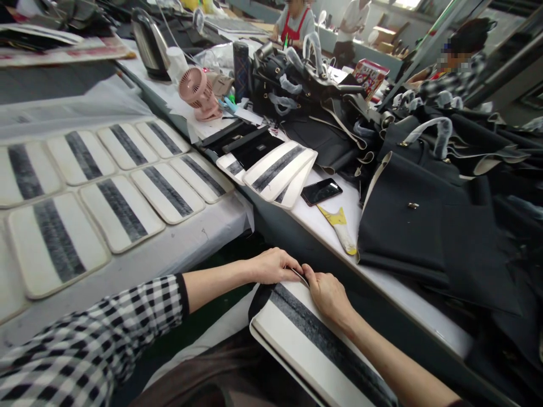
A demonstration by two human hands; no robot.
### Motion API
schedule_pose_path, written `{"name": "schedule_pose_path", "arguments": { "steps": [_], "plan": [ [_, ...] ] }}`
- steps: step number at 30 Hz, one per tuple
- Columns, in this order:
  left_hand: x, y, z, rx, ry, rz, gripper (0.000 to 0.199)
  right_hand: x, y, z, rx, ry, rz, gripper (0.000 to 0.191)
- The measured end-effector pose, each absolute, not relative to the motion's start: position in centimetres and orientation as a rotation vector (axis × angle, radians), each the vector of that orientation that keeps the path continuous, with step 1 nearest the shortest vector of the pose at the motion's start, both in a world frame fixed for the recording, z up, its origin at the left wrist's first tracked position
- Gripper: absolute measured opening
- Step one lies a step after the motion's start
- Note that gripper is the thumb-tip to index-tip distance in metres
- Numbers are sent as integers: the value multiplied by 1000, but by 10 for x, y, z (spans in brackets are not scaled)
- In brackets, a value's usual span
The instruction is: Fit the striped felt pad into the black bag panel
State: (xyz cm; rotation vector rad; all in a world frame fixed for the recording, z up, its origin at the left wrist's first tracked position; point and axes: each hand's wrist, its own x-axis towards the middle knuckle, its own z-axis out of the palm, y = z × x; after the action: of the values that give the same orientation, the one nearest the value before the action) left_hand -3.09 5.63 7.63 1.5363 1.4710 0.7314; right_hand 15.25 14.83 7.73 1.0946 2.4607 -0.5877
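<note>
Across my lap lies a white panel with a dark stripe point(292, 347), its corners rounded and a black piece showing at its far left corner. My left hand point(275, 267) is closed at the panel's far end, thumb and fingers pinching the edge. Close beside it, almost touching, my right hand point(330, 295) also pinches that edge, with the thumb on top. A thin strip of the edge shows bent up between the hands. Similar striped panels point(275, 169) lie fanned on the table ahead.
Rows of striped panels point(114, 212) cover the left table. A phone point(321, 191), a yellow-and-white tool point(339, 226), a pink fan point(198, 93) and a kettle point(150, 45) stand or lie ahead. Black bags point(419, 215) pile up at right. Other people point(297, 25) are farther back.
</note>
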Motion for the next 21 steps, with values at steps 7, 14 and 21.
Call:
{"name": "schedule_pose_path", "arguments": {
  "steps": [7, 14, 21],
  "plan": [
    [-33, 54, 64, 1427, 1355, 819, 26, 149, 147, 81, 911, 2505, -750, 72],
    [-40, 53, 55, 1082, 1145, 859, 48, 148, 151, 81, 840, 2522, -872, 65],
    [-21, 40, -3, 777, 1388, 830, 79, 149, 154, 79, 804, 2513, -998, 60]
  ]
}}
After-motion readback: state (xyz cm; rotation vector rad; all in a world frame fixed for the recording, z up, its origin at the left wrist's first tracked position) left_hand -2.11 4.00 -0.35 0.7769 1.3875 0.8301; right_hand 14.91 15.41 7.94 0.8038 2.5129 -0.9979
